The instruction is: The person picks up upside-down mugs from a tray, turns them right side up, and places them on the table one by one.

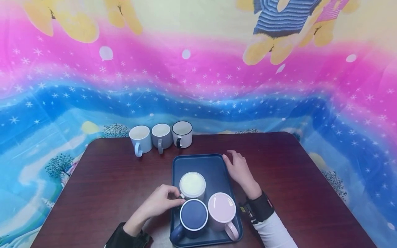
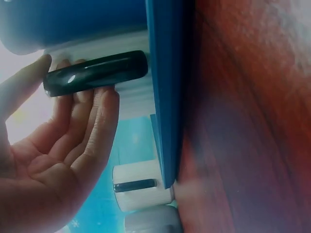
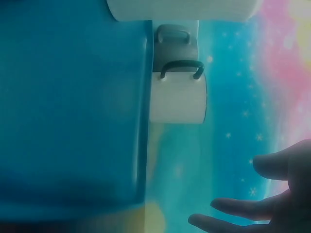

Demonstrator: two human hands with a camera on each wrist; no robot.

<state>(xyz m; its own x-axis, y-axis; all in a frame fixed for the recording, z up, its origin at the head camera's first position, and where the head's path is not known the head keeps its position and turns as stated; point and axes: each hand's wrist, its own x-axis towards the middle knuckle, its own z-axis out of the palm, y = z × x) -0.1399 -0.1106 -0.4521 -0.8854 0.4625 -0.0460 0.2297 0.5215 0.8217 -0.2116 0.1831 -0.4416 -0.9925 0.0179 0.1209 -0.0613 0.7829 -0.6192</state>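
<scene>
Fingers of my left hand (image 1: 161, 201) pinch the white mug's (image 1: 193, 185) handle; lift straight while my relaxed right hand (image 1: 240, 170) steadies the tray (image 1: 214, 165).

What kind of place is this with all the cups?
Probably a home or a small room set up for table work; it is hard to say more. A dark wooden table holds mugs and a blue tray, and a bright cartoon cloth with stars hangs behind it.

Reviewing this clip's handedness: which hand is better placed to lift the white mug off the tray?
Left. The left hand already pinches the white mug by its dark handle; the right hand lies open at the tray edge.
</scene>
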